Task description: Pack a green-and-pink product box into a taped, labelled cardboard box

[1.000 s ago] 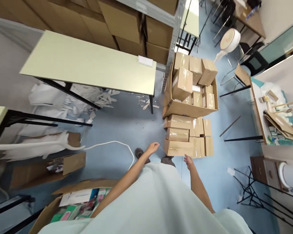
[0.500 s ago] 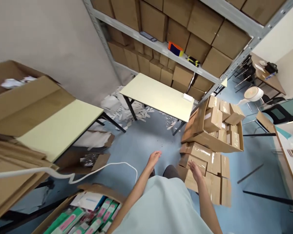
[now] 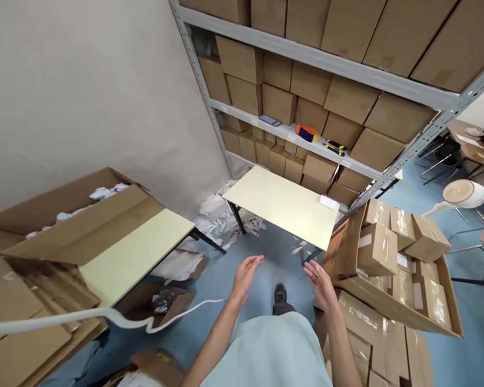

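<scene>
My left hand [image 3: 245,278] is held out over the blue floor, fingers slightly curved, with nothing in it. Facing it from the other side, my right hand [image 3: 321,284] has its fingers stretched out and holds nothing either. Both hands are apart from any object. Ahead of them stands a small pale-yellow table [image 3: 280,200] with a white block-like item [image 3: 328,202] on its right end. A large open carton [image 3: 407,306] filled with small taped boxes [image 3: 377,248] is nearest to my right hand.
Metal shelving [image 3: 322,56] full of cardboard boxes rises behind the table. At left, a big carton [image 3: 80,226] rests on another table [image 3: 145,244]. A white cable [image 3: 125,322] hangs across the lower left. White scraps [image 3: 250,221] litter the floor by the wall.
My view has moved forward toward the shelving and tilted up. Both hands have risen in front of me, and a shoe now shows below. The carton of green and pink packs has left view.
</scene>
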A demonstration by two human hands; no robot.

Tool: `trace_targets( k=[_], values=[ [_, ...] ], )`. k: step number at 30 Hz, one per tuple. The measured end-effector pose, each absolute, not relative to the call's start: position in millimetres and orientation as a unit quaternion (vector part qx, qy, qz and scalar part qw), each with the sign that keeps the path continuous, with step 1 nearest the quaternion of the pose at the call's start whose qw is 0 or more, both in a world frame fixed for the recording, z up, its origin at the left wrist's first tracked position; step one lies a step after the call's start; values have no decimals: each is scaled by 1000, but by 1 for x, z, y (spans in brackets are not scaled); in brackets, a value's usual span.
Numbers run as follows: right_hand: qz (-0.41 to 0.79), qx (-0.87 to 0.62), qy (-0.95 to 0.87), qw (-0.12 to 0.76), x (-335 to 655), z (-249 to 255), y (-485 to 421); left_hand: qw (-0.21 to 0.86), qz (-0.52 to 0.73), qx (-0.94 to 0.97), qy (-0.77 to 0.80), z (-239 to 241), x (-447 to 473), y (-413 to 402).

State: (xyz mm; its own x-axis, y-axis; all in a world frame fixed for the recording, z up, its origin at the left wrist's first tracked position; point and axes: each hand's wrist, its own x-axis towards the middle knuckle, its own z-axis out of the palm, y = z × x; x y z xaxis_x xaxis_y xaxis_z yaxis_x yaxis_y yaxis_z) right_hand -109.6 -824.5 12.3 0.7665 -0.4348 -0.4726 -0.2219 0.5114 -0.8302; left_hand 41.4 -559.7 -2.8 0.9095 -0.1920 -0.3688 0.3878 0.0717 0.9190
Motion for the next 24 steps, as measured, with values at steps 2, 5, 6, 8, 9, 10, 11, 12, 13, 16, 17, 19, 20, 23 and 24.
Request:
trace_targets(
  k=[2,5,6,8,9,10,11,12,13,16,17,19,20,23,24],
  values=[
    [-56,-484,316,814,-78,28,-833,734,-172,654,72,18,64,-564],
    [-32,-492,272,826,-37,54,-845,738,-132,658,70,46,88,-568],
    [-22,-496,255,830,-24,62,-849,738,-120,661,72,54,93,-570],
    [-3,-503,226,834,-2,78,-857,738,-97,663,80,66,99,-573],
    [5,-506,214,836,7,86,-860,739,-89,662,85,70,101,-574],
    [10,-510,203,836,16,92,-863,741,-84,661,89,74,102,-576],
    [13,-514,194,835,25,98,-866,742,-82,659,92,78,103,-578],
    [13,-521,187,833,32,103,-867,743,-82,658,93,80,105,-579],
    [11,-529,181,829,39,107,-867,743,-84,658,95,82,107,-580],
    [3,-561,155,813,59,115,-862,743,-88,655,103,83,117,-580],
    [2,-571,143,808,66,116,-859,744,-89,653,106,82,122,-579],
    [11,-588,127,799,81,116,-850,748,-91,647,113,77,134,-575],
    [17,-593,126,795,90,115,-846,751,-93,643,116,73,141,-573],
    [34,-596,148,788,119,109,-833,756,-100,635,127,58,165,-565],
    [35,-596,155,787,129,107,-829,755,-104,634,128,53,175,-562]
  ],
)
